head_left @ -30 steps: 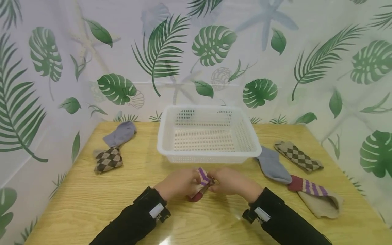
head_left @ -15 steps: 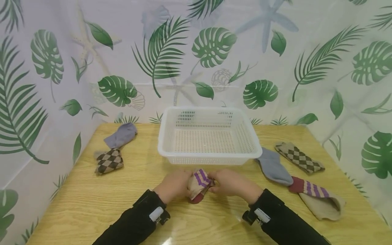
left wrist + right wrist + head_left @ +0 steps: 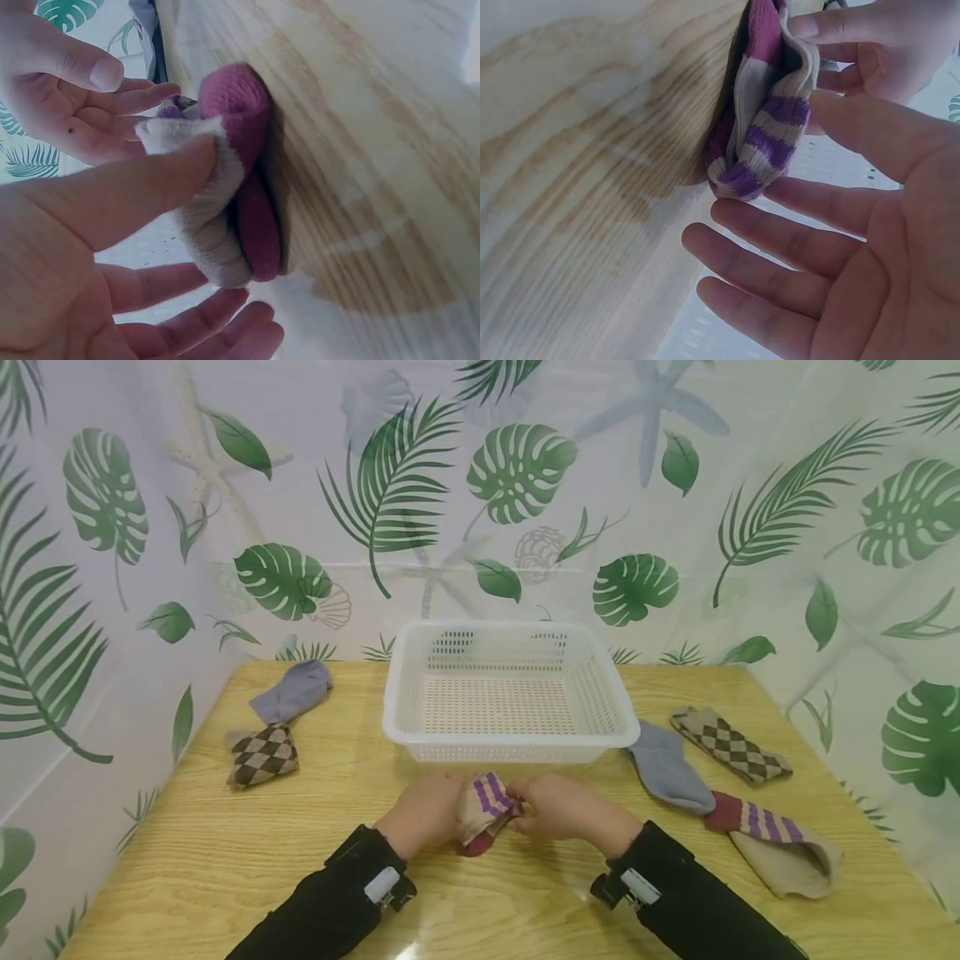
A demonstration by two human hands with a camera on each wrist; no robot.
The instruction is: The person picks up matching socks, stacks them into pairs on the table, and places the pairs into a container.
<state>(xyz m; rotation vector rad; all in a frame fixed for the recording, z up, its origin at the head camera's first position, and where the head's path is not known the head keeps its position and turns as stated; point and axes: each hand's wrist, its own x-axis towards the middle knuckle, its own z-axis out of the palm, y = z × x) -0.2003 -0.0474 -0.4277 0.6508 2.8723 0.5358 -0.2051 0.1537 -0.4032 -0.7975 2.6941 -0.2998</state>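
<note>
A folded sock (image 3: 487,802), beige with purple stripes and a maroon part, lies low over the table in front of the basket. My left hand (image 3: 426,812) holds its left side; in the left wrist view the thumb presses the beige knit (image 3: 214,244), with the fingers on the far side. From the right, my right hand (image 3: 573,810) pinches the striped end (image 3: 769,146) between thumb and index finger, its other fingers loosely extended. Folded layers with maroon between them show in the right wrist view.
Behind the hands stands a white perforated basket (image 3: 510,750). On the left lie a grey sock (image 3: 294,692) and a folded brown argyle sock (image 3: 262,756). To the right are a grey sock (image 3: 667,768), an argyle sock (image 3: 731,745) and a striped maroon-and-beige sock (image 3: 783,856).
My left hand has shifted slightly left on the sock, and more of its striped and beige side now shows. The right hand has stayed almost in place.
</note>
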